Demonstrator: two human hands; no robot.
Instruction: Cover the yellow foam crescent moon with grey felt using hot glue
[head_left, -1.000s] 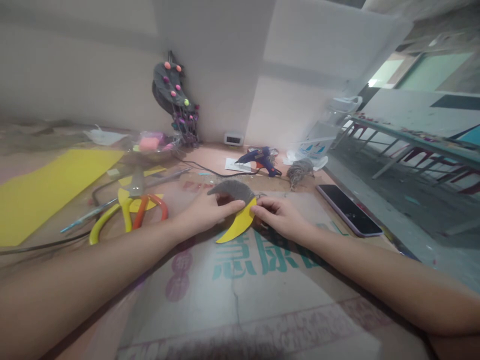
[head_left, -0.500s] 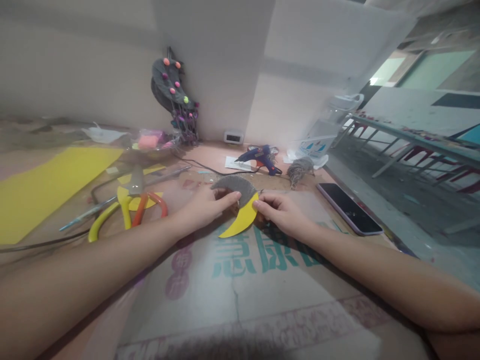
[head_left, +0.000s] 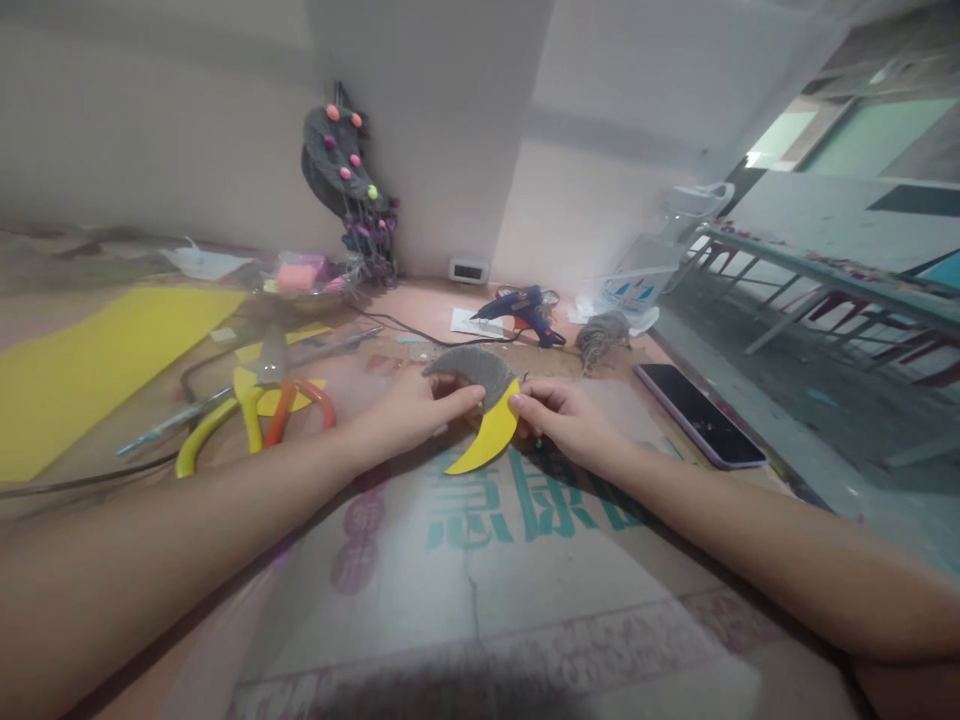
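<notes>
A crescent moon shape (head_left: 487, 440) sits between my two hands just above the cardboard. Its upper part is wrapped in grey yarn (head_left: 474, 366), while the lower part shows bare yellow and tapers to a point at lower left. My left hand (head_left: 431, 405) pinches the inner edge near the grey part, thumb on top. With thumb and fingers, my right hand (head_left: 551, 412) grips the outer edge where grey meets yellow. Any yarn strand in the right fingers is too small to make out.
Scissors (head_left: 281, 415) with yellow and orange handles lie left, beside a yellow sheet (head_left: 97, 370). Behind are a blue glue gun (head_left: 525, 312), a grey yarn bundle (head_left: 602, 340) and a finished grey moon ornament (head_left: 330, 160). A phone (head_left: 701, 415) lies right. Printed cardboard (head_left: 510, 600) covers the tabletop.
The crescent and both hands have shifted very slightly to the right. Both hands keep their hold on it, and the view has tilted a little.
</notes>
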